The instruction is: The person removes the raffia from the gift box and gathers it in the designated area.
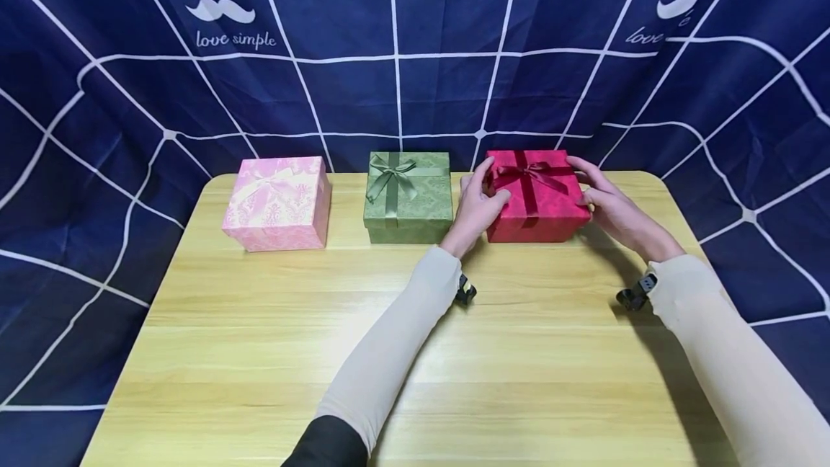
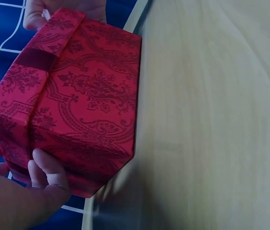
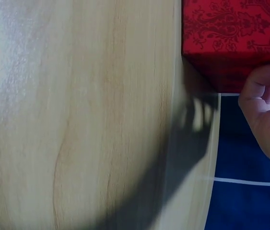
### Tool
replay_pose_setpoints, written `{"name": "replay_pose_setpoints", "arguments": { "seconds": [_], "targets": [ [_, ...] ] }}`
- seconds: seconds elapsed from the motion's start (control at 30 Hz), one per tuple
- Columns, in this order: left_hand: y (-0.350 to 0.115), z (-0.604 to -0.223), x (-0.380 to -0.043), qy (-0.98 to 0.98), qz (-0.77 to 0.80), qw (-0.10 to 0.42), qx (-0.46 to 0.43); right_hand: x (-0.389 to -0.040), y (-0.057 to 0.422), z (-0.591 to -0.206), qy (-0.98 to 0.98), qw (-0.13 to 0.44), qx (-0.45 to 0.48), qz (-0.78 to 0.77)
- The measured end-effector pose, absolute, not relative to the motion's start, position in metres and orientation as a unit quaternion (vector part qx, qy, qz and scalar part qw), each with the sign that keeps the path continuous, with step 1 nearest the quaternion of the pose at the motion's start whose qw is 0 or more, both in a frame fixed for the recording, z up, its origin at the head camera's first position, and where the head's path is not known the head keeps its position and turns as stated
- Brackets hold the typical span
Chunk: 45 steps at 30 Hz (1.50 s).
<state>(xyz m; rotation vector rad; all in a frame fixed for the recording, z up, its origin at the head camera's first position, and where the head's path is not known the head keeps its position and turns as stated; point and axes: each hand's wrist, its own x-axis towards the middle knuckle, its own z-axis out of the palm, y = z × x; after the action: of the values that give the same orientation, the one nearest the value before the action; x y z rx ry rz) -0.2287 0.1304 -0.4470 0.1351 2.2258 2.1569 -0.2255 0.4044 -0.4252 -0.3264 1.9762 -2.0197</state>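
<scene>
A red gift box (image 1: 538,229) with a dark red ribbon bow stands at the back right of the table, its lid on. My left hand (image 1: 476,211) grips the lid's left side, with thumb and index finger spread along it. On the opposite side my right hand (image 1: 612,207) holds the lid's right edge between thumb and fingers. In the left wrist view, curled left fingers (image 2: 48,172) touch the patterned side just at the lid's rim. The right wrist view shows the right thumb (image 3: 264,76) against the box's end; the other fingers are partly hidden.
Left of the red box stands a green gift box (image 1: 408,200) with a green bow, close to my left hand. Farther left is a pink gift box (image 1: 279,204). All stand near the back edge of the wooden table (image 1: 519,366), before a blue checked curtain (image 1: 344,92).
</scene>
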Motion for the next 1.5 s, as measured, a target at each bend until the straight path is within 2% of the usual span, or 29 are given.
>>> {"name": "replay_pose_setpoints", "arguments": {
  "seconds": [0.7, 1.5],
  "targets": [
    [0.13, -0.441, -0.227, 0.691, 0.72, 0.01, 0.066, -0.216, 0.402, -0.42, 0.656, 0.121, -0.097, -0.739],
    [0.124, -0.419, -0.224, 0.69, 0.712, -0.02, 0.127, -0.209, 0.401, -0.393, 0.647, 0.112, -0.131, -0.742]
  ]
}}
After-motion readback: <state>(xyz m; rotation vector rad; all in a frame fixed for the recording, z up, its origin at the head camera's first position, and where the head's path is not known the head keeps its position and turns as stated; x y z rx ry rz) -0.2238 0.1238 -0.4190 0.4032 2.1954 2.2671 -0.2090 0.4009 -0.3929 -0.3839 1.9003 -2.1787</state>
